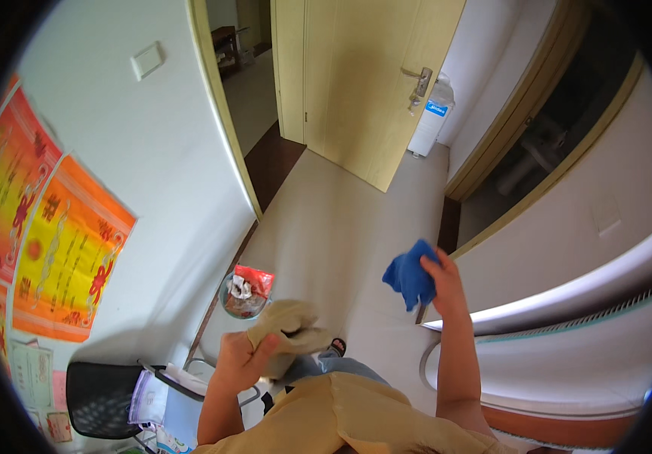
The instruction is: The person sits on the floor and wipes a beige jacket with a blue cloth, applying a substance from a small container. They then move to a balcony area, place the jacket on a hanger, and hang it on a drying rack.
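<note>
My left hand [243, 358] is closed around a bunched beige cloth [289, 323], which hangs in front of my body and blurs a little. On the other side, my right hand [445, 281] grips a folded blue cloth [414, 275] between thumb and fingers, held out over the floor. The two cloths are well apart. Below the beige cloth I see part of my jeans [354, 368] and one sandalled foot [338, 345].
A waste bin [226, 301] with litter stands by the left wall. Beside it is a black chair [101, 400] with bags. Ahead, a wooden door [354, 85] stands ajar, with a white Midea appliance [429, 125] behind its edge. A dark doorway [536, 142] lies right.
</note>
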